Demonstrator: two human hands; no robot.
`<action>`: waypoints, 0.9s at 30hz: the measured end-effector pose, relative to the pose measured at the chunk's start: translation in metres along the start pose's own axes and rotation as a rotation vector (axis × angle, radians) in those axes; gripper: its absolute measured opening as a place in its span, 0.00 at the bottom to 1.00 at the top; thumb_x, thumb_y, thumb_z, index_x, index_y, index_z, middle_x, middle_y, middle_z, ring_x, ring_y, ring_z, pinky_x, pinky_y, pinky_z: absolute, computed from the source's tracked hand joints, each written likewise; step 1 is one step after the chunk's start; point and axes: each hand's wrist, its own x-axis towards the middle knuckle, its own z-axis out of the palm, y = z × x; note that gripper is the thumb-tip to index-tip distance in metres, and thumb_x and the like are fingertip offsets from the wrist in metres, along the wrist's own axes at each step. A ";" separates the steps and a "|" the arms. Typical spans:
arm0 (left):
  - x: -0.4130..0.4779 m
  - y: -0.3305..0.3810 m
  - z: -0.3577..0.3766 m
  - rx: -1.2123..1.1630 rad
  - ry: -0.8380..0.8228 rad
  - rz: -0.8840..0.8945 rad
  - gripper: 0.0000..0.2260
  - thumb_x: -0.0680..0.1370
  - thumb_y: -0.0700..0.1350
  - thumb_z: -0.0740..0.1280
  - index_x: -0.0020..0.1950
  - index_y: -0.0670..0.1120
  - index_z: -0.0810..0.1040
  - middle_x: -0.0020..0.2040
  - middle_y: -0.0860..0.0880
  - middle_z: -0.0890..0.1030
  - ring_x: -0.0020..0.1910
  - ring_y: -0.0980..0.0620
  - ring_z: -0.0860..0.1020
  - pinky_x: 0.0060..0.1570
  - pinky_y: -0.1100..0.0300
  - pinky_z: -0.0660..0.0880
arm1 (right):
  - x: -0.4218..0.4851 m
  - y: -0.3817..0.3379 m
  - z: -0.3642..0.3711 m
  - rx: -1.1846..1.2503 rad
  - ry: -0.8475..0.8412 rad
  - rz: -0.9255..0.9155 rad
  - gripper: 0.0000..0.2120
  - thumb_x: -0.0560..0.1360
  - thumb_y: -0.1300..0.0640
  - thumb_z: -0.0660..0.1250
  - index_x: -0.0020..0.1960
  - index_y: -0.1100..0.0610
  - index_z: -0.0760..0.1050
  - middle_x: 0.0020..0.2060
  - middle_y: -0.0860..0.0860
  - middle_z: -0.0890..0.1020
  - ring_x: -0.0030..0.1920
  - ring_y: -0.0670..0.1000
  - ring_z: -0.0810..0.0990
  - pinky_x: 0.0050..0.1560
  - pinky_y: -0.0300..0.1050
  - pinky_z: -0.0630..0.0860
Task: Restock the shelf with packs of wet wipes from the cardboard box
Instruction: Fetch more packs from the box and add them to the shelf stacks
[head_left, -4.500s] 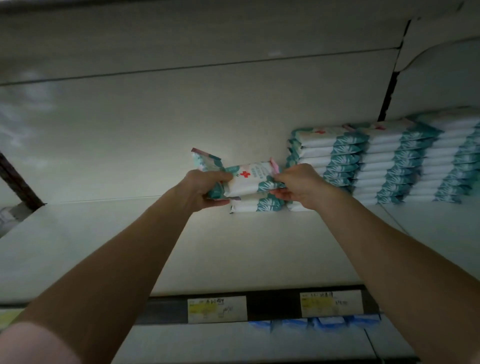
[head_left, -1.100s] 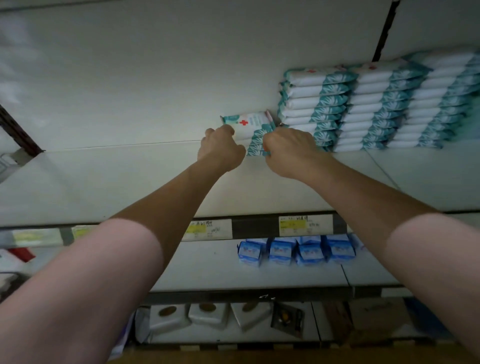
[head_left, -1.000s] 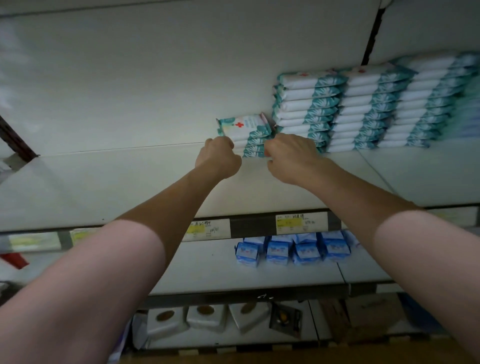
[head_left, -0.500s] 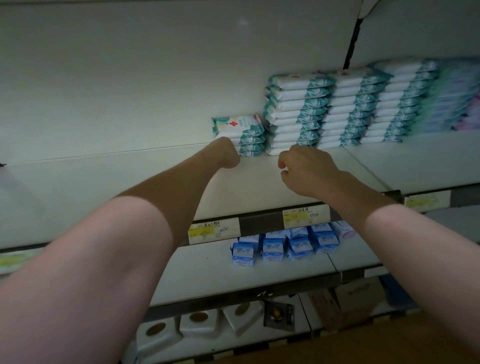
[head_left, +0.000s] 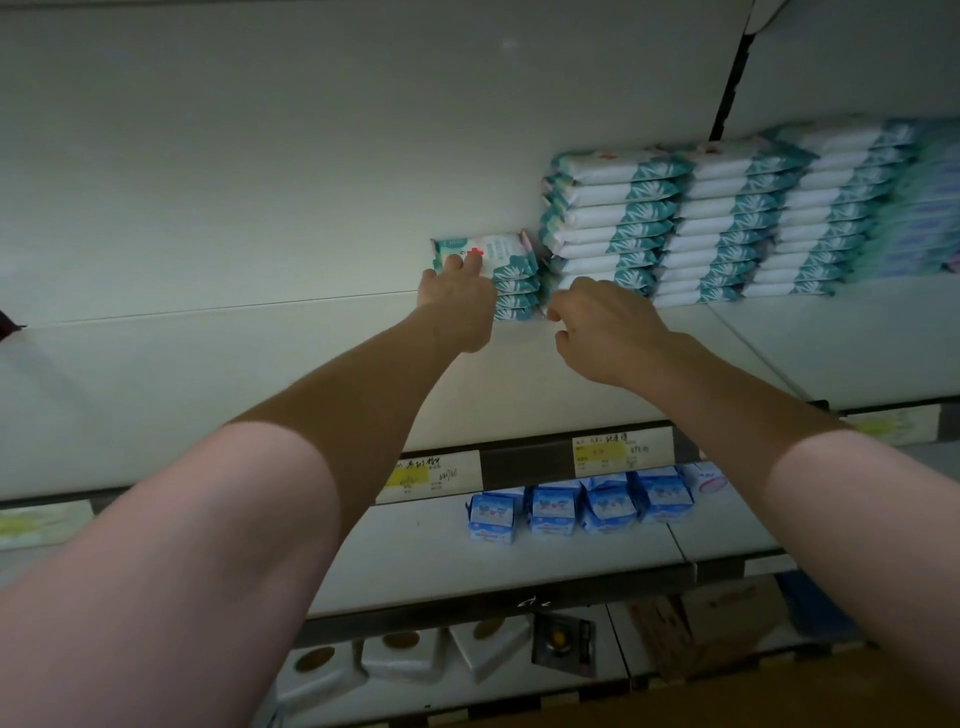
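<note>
teal-and-white short stack (head_left: 511, 291): a low pile of wet wipes packs is lying flat on the upper shelf (head_left: 208, 374), close to the back wall, at 12 o'clock from the left hand.
top pack (head_left: 501, 252): it is showing a red cross and is lying under the left fingertips.
left hand (head_left: 457, 306): it is reaching up with stretched fingers (head_left: 470, 265) resting on the top pack, gripping nothing.
right hand (head_left: 602, 327): it is hovering at 4 o'clock from the short stack, fingers loosely bent, holding nothing.
tall stacks (head_left: 613, 223): they are standing just beside the short stack at 3 o'clock, in a row.
blue packs (head_left: 576, 506): they are sitting on the lower shelf (head_left: 415, 551), at 6 o'clock from the right hand.
price labels (head_left: 621, 449): they are sitting on the front edge of the upper shelf.
</note>
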 end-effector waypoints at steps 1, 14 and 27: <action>-0.002 0.001 -0.001 -0.005 0.024 -0.007 0.19 0.78 0.46 0.64 0.69 0.47 0.71 0.73 0.43 0.62 0.70 0.43 0.63 0.65 0.46 0.65 | 0.003 -0.001 0.001 0.005 0.007 -0.007 0.14 0.79 0.61 0.59 0.62 0.59 0.74 0.59 0.57 0.74 0.58 0.58 0.74 0.50 0.48 0.70; -0.052 0.011 -0.028 -0.131 0.112 0.044 0.15 0.79 0.46 0.61 0.65 0.47 0.74 0.60 0.44 0.74 0.60 0.44 0.73 0.60 0.50 0.66 | -0.011 -0.017 -0.007 0.010 -0.010 0.060 0.15 0.78 0.59 0.59 0.63 0.59 0.74 0.60 0.58 0.75 0.60 0.58 0.74 0.53 0.50 0.72; -0.160 0.141 -0.063 -0.313 -0.006 0.597 0.12 0.78 0.44 0.62 0.59 0.45 0.77 0.57 0.44 0.79 0.52 0.43 0.77 0.46 0.56 0.71 | -0.208 -0.001 -0.036 -0.046 -0.196 0.593 0.11 0.77 0.57 0.59 0.56 0.58 0.76 0.55 0.60 0.79 0.53 0.60 0.77 0.45 0.46 0.67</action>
